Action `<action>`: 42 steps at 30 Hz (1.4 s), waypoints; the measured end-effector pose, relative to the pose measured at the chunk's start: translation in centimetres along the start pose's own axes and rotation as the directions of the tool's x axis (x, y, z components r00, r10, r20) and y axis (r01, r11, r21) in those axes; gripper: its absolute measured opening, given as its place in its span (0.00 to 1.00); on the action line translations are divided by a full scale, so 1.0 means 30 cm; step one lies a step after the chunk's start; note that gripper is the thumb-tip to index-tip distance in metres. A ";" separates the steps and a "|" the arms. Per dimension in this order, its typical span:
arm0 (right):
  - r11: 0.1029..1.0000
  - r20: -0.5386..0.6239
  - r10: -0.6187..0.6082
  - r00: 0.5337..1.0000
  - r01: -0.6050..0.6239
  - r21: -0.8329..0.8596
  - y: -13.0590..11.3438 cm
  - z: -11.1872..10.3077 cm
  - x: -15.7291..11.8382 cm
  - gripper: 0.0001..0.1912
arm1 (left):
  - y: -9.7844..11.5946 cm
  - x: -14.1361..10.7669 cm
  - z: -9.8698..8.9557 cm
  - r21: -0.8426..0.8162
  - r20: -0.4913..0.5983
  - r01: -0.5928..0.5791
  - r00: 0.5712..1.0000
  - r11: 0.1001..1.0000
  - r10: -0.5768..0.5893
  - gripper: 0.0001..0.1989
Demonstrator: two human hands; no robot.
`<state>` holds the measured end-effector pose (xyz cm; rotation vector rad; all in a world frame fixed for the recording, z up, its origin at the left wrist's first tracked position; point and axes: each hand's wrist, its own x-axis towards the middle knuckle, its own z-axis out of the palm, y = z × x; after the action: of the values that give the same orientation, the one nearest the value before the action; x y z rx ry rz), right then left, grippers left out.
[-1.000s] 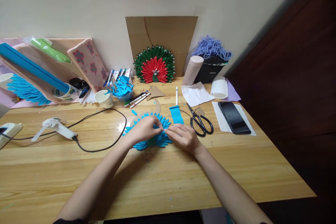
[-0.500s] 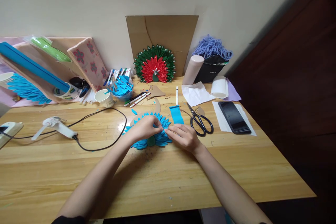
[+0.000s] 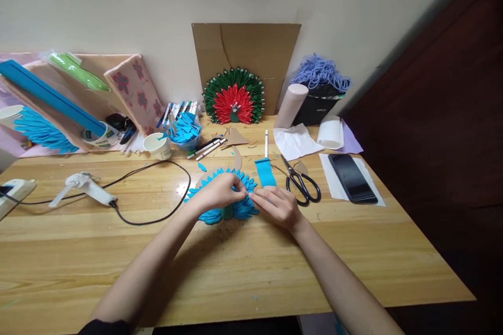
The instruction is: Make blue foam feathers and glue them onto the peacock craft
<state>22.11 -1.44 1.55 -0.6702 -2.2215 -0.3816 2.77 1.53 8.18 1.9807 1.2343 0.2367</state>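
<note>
A fan-shaped blue paper craft (image 3: 214, 216) with layered pointed petals and a dark green oval at its lower middle lies flat on the table. My left hand (image 3: 225, 191) is over its middle, thumb and fingertips pinched together. From the right, my right hand (image 3: 278, 206) meets it in a second pinch at the craft's right edge. Whatever sits between the fingertips is too small to make out. A blue strip (image 3: 265, 171) lies just beyond my right hand, and black-handled scissors (image 3: 302, 188) rest to its right.
A white glue gun (image 3: 94, 191) with a looping black cord lies left. Behind are a paper cup (image 3: 157, 146), a bowl of blue pieces (image 3: 185, 136), markers (image 3: 212, 149) and a green-and-red peacock craft (image 3: 234, 99) against cardboard (image 3: 251, 44). A phone (image 3: 352, 178) lies right.
The view has shifted very slightly. Both hands keep their fingertips pinched close together at the same place over the blue craft.
</note>
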 end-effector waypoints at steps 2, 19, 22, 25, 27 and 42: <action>1.000 -0.002 0.001 1.000 -0.001 0.002 0.000 -0.002 0.003 0.09 | -0.005 0.003 0.005 -0.018 -0.001 -0.033 0.999 0.999 0.033 0.09; 0.999 0.076 0.050 0.996 -0.049 -0.015 0.001 0.001 0.014 0.04 | -0.024 -0.031 -0.008 0.076 -0.203 0.038 0.979 0.996 -0.022 0.10; 0.999 0.061 0.029 0.998 -0.028 -0.018 0.000 0.005 0.012 0.05 | -0.014 -0.024 0.000 0.096 -0.158 0.030 0.987 0.995 -0.015 0.10; 1.000 0.053 0.021 0.998 -0.020 -0.019 0.000 0.007 0.010 0.05 | 0.000 -0.020 -0.004 0.118 -0.146 0.042 0.989 0.992 -0.025 0.10; 1.000 0.051 0.015 0.999 -0.014 -0.020 0.000 0.009 0.008 0.06 | 0.005 -0.017 -0.007 0.117 -0.142 0.055 0.989 0.992 -0.038 0.10; 0.999 0.097 0.008 0.995 -0.005 -0.035 0.002 0.018 -0.004 0.07 | -0.060 0.029 0.048 -0.024 -0.093 0.015 0.996 1.000 -0.018 0.11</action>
<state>21.89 -1.18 1.11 -0.7285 -2.3082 -0.3928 2.73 1.93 5.75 1.9579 1.3007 0.3371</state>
